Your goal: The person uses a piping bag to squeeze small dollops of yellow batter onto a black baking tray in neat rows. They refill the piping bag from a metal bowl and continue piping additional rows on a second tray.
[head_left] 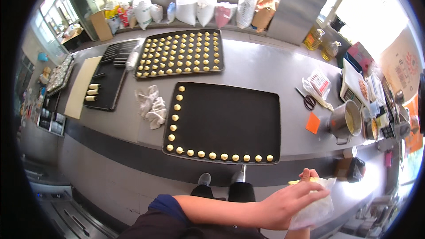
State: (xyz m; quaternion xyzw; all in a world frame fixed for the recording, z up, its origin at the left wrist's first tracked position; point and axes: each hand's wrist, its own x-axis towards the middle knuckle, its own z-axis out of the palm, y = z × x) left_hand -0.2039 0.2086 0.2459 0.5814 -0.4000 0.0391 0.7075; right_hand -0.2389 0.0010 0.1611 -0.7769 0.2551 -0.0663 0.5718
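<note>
My left hand reaches across from the lower left, its fingers curled over a translucent piping bag at the lower right. My right hand is mostly hidden behind the bag, with fingers gripping its upper end, where some yellow paste shows. Both are beyond the front-right corner of a large dark baking tray. Small round yellow dollops line that tray's left and front edges. Behind it, another tray holds several rows of similar peaked dollops.
The steel table also bears a crumpled cloth, a tray with pale rolls, a long board, scissors, an orange scraper and a steel pot. Sacks line the windows behind.
</note>
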